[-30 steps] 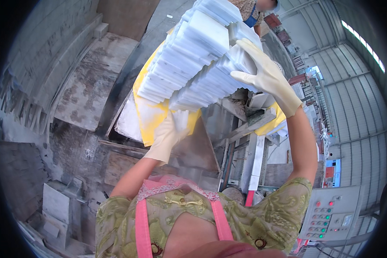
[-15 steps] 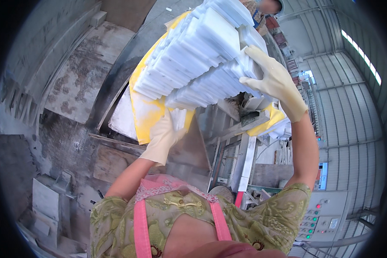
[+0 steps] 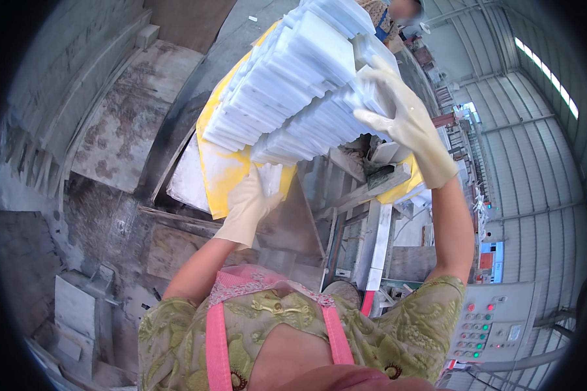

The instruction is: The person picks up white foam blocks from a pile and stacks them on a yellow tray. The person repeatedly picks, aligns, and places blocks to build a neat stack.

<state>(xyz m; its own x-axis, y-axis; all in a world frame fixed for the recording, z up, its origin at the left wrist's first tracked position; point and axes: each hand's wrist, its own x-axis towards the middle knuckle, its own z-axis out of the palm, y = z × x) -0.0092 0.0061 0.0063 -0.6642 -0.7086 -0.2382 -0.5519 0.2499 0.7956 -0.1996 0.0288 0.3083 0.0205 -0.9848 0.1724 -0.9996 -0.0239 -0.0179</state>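
Mostly bluish-white thin slabs (image 3: 284, 85), possibly stone.

Bluish-white slabs (image 3: 323, 49) at twelve o'clock, yellow sheet (image 3: 222, 176) at ten, cream right glove (image 3: 407, 124) at two, cream left glove (image 3: 244, 208) at nine, olive floral blouse (image 3: 407, 326) at six

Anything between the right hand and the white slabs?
Nothing visible: the gloved right hand is right at the upper end, in the picture, of the white slabs. Whether it grips any is unclear.
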